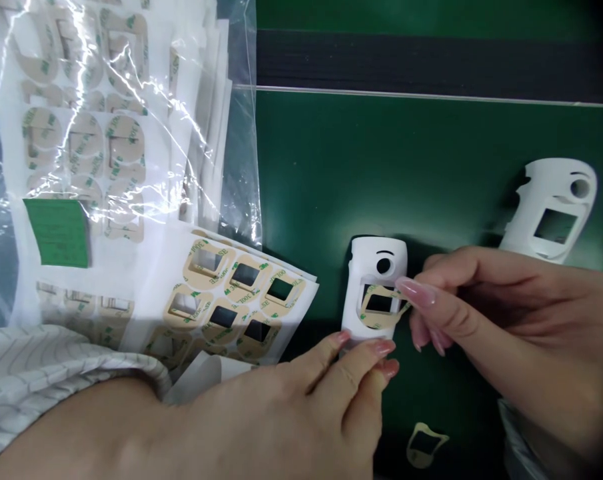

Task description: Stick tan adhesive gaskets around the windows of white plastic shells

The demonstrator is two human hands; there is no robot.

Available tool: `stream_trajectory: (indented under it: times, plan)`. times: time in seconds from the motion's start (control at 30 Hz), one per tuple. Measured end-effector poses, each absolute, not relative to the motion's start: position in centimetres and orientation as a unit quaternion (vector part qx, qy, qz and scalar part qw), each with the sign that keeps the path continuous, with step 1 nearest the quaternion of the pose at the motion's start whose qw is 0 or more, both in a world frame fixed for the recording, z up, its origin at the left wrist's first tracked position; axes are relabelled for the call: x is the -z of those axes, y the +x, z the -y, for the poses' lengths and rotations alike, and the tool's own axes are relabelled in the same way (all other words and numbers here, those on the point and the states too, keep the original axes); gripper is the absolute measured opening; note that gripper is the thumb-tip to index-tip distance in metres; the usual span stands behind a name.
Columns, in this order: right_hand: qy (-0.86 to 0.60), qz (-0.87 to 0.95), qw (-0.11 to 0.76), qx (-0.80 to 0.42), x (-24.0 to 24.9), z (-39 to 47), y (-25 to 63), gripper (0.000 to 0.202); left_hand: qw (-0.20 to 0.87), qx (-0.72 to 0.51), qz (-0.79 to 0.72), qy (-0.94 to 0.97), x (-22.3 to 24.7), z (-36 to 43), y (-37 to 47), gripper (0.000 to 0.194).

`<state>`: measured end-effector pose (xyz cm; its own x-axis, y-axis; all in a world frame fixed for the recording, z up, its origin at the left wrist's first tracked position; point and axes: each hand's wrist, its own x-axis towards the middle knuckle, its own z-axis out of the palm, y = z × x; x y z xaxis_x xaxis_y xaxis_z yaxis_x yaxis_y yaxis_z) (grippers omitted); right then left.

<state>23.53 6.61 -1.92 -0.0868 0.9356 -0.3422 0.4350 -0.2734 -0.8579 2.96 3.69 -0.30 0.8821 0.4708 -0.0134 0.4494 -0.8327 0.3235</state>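
A white plastic housing (pixel 354 303) with a round hole and a square window lies upright in view at the centre. The fingertips of my left hand (pixel 331 393) press on its lower end. Between the thumb and fingers of my right hand (pixel 486 307) is a tan adhesive sticker (pixel 376 317) with a square cut-out, pinched at its right edge and lying over the housing's window. Left of the housing, a white sheet (pixel 301 310) carries several similar stickers in rows.
A clear plastic bag (pixel 241 167) with stacked sticker sheets covers the left, a green label (pixel 58 233) on it. Another white housing (pixel 556 207) rests at the right, behind my right hand. A loose tan sticker (pixel 421 458) lies near the bottom edge of the green table (pixel 381 167).
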Motion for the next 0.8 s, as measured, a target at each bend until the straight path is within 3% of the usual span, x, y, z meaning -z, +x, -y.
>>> stream_trajectory:
  times: [0.8]
  plan:
    - [-0.659,0.522,0.23,-0.49,1.44,-6.61,23.21,0.021,0.174,0.007,-0.177,0.969,0.37,-3.83,2.73,0.037]
